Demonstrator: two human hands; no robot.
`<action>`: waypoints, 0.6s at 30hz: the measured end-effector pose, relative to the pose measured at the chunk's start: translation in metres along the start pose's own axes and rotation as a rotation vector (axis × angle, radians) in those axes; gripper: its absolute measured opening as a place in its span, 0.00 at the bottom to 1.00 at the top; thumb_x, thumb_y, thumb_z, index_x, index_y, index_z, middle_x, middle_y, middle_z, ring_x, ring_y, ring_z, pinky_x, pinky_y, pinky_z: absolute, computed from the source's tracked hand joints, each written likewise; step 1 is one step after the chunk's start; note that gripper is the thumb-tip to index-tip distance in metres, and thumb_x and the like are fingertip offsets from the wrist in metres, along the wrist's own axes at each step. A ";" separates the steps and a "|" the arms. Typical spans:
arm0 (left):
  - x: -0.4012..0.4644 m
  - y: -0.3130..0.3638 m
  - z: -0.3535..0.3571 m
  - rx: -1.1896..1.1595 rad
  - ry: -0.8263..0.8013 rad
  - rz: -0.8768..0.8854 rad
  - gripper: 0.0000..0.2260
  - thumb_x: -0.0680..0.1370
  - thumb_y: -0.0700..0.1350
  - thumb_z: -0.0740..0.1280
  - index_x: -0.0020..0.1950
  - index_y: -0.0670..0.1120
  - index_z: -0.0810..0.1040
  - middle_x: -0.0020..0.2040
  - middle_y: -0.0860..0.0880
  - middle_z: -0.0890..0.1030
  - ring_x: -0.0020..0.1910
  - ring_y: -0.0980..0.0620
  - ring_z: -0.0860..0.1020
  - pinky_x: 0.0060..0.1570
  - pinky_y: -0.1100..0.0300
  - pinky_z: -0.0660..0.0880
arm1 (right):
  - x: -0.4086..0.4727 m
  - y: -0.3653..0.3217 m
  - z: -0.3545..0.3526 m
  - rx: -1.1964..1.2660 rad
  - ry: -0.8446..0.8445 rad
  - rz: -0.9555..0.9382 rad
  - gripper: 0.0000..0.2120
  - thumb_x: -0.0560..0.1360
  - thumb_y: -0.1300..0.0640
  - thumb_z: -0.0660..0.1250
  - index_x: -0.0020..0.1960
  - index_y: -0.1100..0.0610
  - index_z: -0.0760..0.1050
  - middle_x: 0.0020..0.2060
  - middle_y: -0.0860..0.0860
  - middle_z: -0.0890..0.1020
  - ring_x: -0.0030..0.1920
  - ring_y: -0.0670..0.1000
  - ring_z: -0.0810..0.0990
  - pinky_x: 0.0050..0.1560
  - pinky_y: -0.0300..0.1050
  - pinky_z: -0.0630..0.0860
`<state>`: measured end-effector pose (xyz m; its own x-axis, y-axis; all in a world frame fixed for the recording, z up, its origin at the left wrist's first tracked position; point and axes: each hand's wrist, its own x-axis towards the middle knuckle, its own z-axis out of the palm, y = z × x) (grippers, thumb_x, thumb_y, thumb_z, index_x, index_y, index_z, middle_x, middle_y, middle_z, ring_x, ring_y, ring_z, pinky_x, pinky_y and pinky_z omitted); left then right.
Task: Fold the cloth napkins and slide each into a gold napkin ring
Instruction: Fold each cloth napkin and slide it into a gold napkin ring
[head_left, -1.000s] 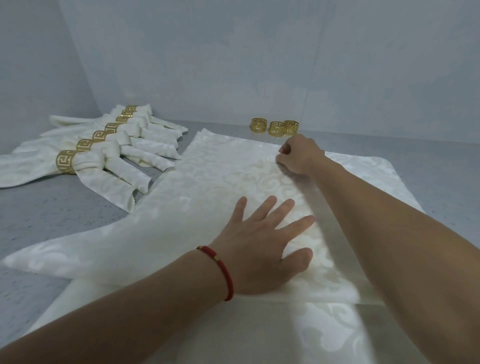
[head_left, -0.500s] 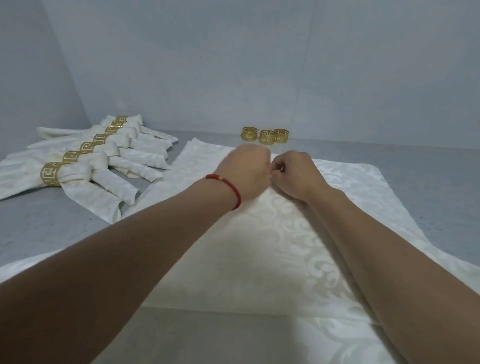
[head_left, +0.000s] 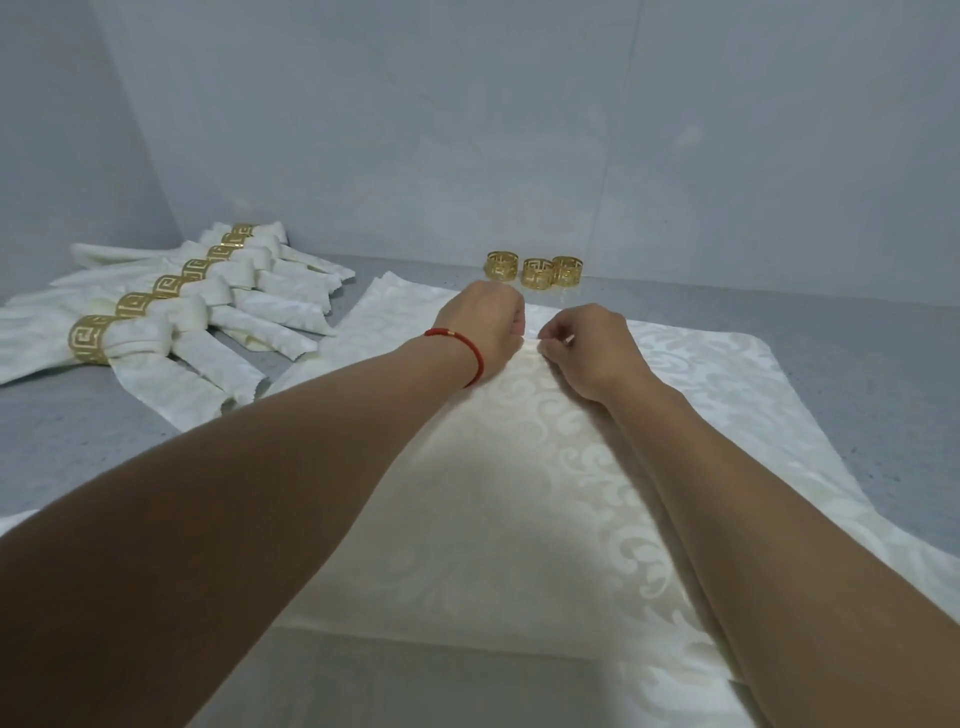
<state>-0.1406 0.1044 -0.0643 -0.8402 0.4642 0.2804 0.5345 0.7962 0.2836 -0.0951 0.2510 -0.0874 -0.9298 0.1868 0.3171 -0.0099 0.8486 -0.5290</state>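
Hands meet at the far point of the napkin (head_left: 498, 519) in the head view, the only one: the left hand (head_left: 485, 325) and right hand (head_left: 584, 348) sit knuckle to knuckle, each grip closed on a pinch of the cloth's top edge. The napkin lies spread on the grey table (head_left: 78, 431), over more flat cloths beneath it. Folding looks to be the step in hand, with the ring not yet reached. The next move likely calls for drawing the pinched edge back evenly, keeping both grips level so the crease runs straight. Three loose rings (head_left: 535, 270) wait just beyond; seven finished napkins (head_left: 182, 322) lie well to the left.
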 end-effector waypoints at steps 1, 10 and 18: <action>-0.002 0.000 0.000 0.025 0.012 0.030 0.06 0.75 0.39 0.65 0.39 0.49 0.76 0.43 0.51 0.79 0.46 0.48 0.77 0.46 0.53 0.76 | 0.000 -0.001 0.000 -0.008 0.006 0.005 0.05 0.78 0.62 0.68 0.48 0.59 0.84 0.47 0.52 0.85 0.52 0.54 0.82 0.54 0.46 0.77; -0.013 0.014 -0.013 0.394 -0.038 0.128 0.14 0.71 0.35 0.65 0.47 0.54 0.77 0.46 0.54 0.80 0.53 0.50 0.74 0.58 0.49 0.65 | -0.010 -0.005 -0.016 -0.393 -0.015 -0.279 0.10 0.74 0.62 0.67 0.49 0.50 0.83 0.47 0.50 0.83 0.52 0.57 0.79 0.44 0.48 0.72; -0.030 0.009 0.010 -0.041 0.182 -0.148 0.11 0.77 0.45 0.63 0.54 0.54 0.83 0.48 0.53 0.83 0.54 0.47 0.76 0.55 0.52 0.69 | -0.009 -0.002 -0.014 -0.075 -0.040 -0.063 0.09 0.76 0.58 0.66 0.41 0.56 0.83 0.36 0.48 0.84 0.42 0.52 0.82 0.46 0.53 0.81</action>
<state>-0.1117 0.1010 -0.0793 -0.8811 0.2634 0.3928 0.4135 0.8321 0.3697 -0.0818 0.2546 -0.0786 -0.9421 0.1132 0.3157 -0.0427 0.8931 -0.4478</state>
